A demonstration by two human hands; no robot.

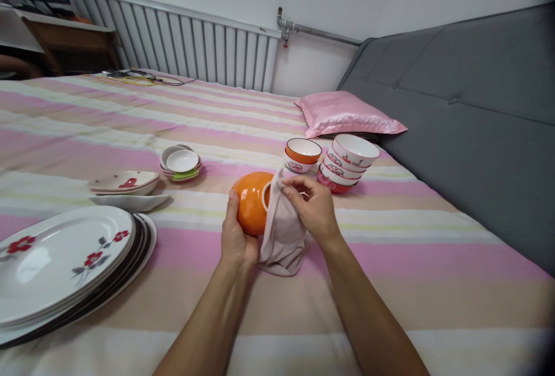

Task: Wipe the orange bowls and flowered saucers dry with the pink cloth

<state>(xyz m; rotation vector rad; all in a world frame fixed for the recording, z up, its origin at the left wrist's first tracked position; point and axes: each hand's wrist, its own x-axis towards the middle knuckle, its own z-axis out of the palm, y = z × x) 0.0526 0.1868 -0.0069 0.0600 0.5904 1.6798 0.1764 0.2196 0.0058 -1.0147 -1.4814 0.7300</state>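
An orange bowl is tipped on its side in my left hand, its white foot ring facing right. The thumb lies along the bowl's outside, and the other fingers are partly hidden behind it. My right hand pinches a pale pinkish cloth between thumb and fingers. The cloth drapes down against the bowl's base and covers part of the foot ring. Just beyond my hands stand a short stack of bowls with an orange one on top and a taller stack of white patterned bowls.
Stacked plates lie at the near left, with boat-shaped dishes and small dishes beyond. A pink pillow rests by the grey headboard. Cables lie at the striped bed's far edge, near a radiator.
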